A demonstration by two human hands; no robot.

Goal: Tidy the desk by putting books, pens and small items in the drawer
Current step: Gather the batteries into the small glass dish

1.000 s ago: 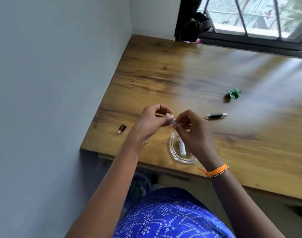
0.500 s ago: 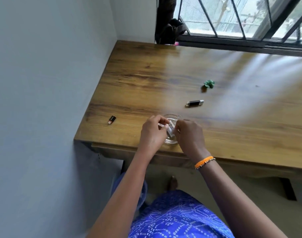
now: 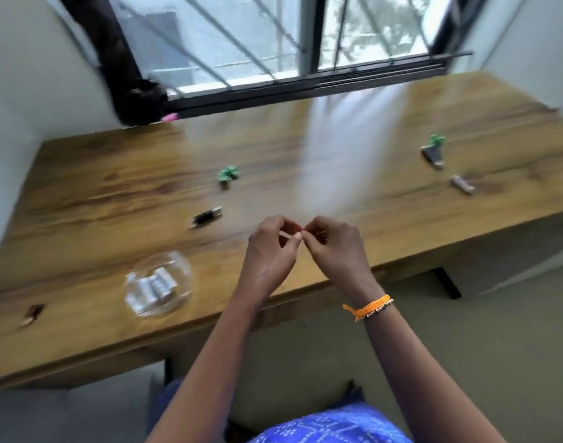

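Note:
Both of my hands hover over the front edge of the wooden desk [image 3: 321, 161]. My left hand [image 3: 269, 252] and my right hand [image 3: 336, 247] have curled fingers, and their fingertips meet in the middle. No object shows between them; the frame is blurred. A clear glass bowl [image 3: 185, 266] stands to the left of my hands, apart from them, with several small white pieces [image 3: 155, 286] in it. A black stick-shaped item [image 3: 206, 217] lies beyond the bowl.
A green crumpled item [image 3: 228, 174] lies mid-desk and a small brown item [image 3: 34, 313] near the left front edge. At the far right lie another green item [image 3: 436, 140], a dark item [image 3: 432, 153] and a silvery item [image 3: 462, 184]. A barred window borders the back.
The view has swung right. My hands have left the bowl, which now sits to their left with the white pieces in it. More items show at the right.

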